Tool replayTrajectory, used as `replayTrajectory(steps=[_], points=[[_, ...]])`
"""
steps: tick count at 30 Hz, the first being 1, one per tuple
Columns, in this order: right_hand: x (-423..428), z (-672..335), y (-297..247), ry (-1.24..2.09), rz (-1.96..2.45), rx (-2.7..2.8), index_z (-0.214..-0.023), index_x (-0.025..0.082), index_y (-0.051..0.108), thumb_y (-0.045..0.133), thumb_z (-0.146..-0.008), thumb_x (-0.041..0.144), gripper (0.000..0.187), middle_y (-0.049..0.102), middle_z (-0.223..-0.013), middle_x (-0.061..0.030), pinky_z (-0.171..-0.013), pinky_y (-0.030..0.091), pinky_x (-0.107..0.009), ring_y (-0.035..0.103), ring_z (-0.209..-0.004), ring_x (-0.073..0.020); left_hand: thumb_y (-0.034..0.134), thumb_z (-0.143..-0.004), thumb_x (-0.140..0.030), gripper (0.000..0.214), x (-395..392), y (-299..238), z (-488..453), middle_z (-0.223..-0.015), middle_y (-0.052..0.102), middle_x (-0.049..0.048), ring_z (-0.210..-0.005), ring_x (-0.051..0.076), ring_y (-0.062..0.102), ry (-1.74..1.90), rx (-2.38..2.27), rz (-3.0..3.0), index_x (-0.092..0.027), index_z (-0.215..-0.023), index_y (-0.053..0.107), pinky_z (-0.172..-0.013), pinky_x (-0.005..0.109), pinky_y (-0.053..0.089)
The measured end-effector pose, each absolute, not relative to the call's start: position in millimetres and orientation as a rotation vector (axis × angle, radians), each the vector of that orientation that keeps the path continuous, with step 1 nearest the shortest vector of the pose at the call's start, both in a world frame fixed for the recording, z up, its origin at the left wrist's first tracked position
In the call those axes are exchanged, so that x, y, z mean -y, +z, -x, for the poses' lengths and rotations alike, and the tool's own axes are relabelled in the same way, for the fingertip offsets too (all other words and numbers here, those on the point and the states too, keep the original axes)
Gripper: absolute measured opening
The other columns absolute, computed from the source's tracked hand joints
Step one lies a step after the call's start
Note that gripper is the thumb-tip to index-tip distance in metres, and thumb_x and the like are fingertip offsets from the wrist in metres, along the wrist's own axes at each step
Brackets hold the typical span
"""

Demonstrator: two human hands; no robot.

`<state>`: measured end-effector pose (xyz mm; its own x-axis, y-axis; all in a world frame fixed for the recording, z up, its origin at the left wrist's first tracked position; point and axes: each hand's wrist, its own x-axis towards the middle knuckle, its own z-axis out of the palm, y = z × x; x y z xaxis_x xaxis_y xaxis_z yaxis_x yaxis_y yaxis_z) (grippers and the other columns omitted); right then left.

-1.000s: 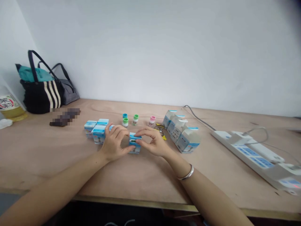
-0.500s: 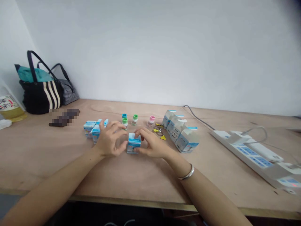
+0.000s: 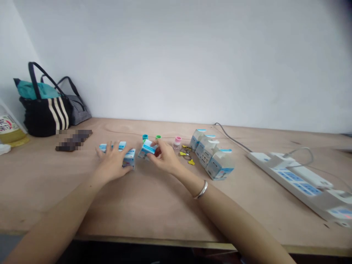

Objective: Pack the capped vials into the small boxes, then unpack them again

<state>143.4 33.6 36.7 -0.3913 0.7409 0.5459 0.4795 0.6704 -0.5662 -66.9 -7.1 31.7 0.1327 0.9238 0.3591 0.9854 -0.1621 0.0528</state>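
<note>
In the head view, my right hand [image 3: 165,157] grips a small blue-and-white carton [image 3: 148,147] between thumb and fingers. The carton is tilted and appears lifted off the table. Over a group of similar closed cartons [image 3: 129,154] lies my left hand [image 3: 111,161], its fingers spread and its thumb beside the nearest box. That hand hides part of the group. Just behind the held carton stand small vials, one with a blue cap [image 3: 145,136] and one with a green cap [image 3: 158,137]. A pink-capped vial [image 3: 178,140] stands to the right of them.
Several opened cartons [image 3: 220,165] stand in a row right of yellow-tabbed key-like pieces [image 3: 191,161]. A white power strip [image 3: 299,187] with plugs and cable lies at the right. Bags [image 3: 44,115], a bottle [image 3: 12,128] and a blurred dark object [image 3: 73,141] are at the left.
My right hand has moved left and lifted and tilted the carton. My left hand has shifted left, from beside that carton onto the group of cartons.
</note>
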Motion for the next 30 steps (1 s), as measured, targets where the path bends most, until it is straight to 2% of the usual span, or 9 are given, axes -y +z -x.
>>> replayTrajectory(steps=[4,7,10,17,25,27,30], points=[[-46.6,-120.5,42.4,0.257,0.931,2.097,-0.096,0.019,0.046,0.053,-0.075,0.019,0.022,0.056,-0.086,-0.0047,-0.066,0.043,-0.027,0.054,-0.071,-0.0157,0.062,-0.069,-0.048,0.060,8.8,34.6,68.6,-0.140,0.031,0.0162,-0.123,0.049,0.029,-0.421,1.969,2.245,-0.036,-0.125,0.045,-0.081,0.076,0.025],[-56.5,-104.7,48.6,0.182,0.955,2.139,-0.097,0.018,0.046,0.052,-0.074,0.015,0.024,0.055,-0.094,-0.0081,-0.068,0.042,-0.029,0.054,-0.074,-0.0175,0.060,-0.070,-0.050,0.060,7.5,34.8,69.5,-0.140,0.031,0.0170,-0.123,0.047,0.031,-0.412,1.960,2.260,-0.035,-0.126,0.043,-0.082,0.075,0.026],[-64.2,-92.7,54.3,0.193,0.952,2.195,-0.098,0.018,0.046,0.051,-0.074,0.013,0.025,0.055,-0.092,-0.0071,-0.067,0.042,-0.029,0.054,-0.074,-0.0179,0.060,-0.069,-0.051,0.064,6.5,33.8,70.0,-0.140,0.031,0.0185,-0.124,0.047,0.029,-0.403,1.970,2.247,-0.032,-0.128,0.041,-0.083,0.075,0.025],[-67.6,-85.5,59.5,0.242,0.917,2.302,-0.093,0.019,0.047,0.054,-0.072,0.012,0.023,0.057,-0.081,-0.0026,-0.066,0.041,-0.028,0.054,-0.072,-0.0170,0.060,-0.071,-0.048,0.056,7.4,33.2,70.3,-0.144,0.024,0.0176,-0.126,0.048,0.028,-0.429,1.947,2.263,-0.030,-0.122,0.045,-0.084,0.075,0.025],[-77.8,-88.8,49.4,0.415,0.926,2.378,-0.092,0.018,0.054,0.054,-0.080,0.018,0.012,0.058,-0.075,0.0000,-0.066,0.041,-0.025,0.054,-0.069,-0.0131,0.061,-0.073,-0.044,0.054,-1.2,28.6,77.6,-0.138,0.034,0.0192,-0.125,0.045,0.030,-0.400,1.919,2.276,-0.027,-0.121,0.044,-0.084,0.076,0.023],[-82.8,-91.5,46.6,0.440,0.853,2.399,-0.092,0.018,0.056,0.048,-0.084,0.014,0.012,0.059,-0.078,-0.0002,-0.070,0.043,-0.025,0.055,-0.072,-0.0122,0.062,-0.072,-0.044,0.056,-2.9,27.6,79.6,-0.136,0.036,0.0196,-0.124,0.044,0.031,-0.403,1.906,2.286,-0.026,-0.122,0.043,-0.085,0.075,0.023],[-89.9,-98.6,42.1,0.326,0.823,2.287,-0.098,0.015,0.057,0.039,-0.082,0.004,0.027,0.058,-0.097,-0.0059,-0.080,0.044,-0.027,0.056,-0.087,-0.0135,0.065,-0.069,-0.043,0.068,-3.0,27.0,80.3,-0.137,0.035,0.0200,-0.125,0.044,0.029,-0.423,1.907,2.281,-0.025,-0.128,0.037,-0.088,0.074,0.022]])
